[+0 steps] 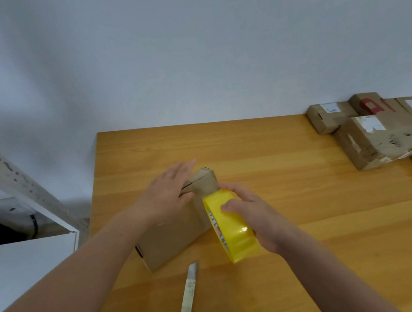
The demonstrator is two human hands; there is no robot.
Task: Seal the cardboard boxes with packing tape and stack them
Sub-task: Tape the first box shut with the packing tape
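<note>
L hand (167, 191) flat, fingers straight, pressing box (168, 234) top. R hand (254, 210) wrapped round tape (231, 228), just right of L hand, against box. Risk: pull slides box under light press, so strip skews off seam. Knife (189, 296) behind both hands.

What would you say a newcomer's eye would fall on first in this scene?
The bright yellow tape roll, gripped by the right hand mid-table beside the cardboard box, stands out first. The left hand lies flat on that box's top. A utility knife lies nearer on the wooden table, and a pile of boxes sits at its far right.
</note>
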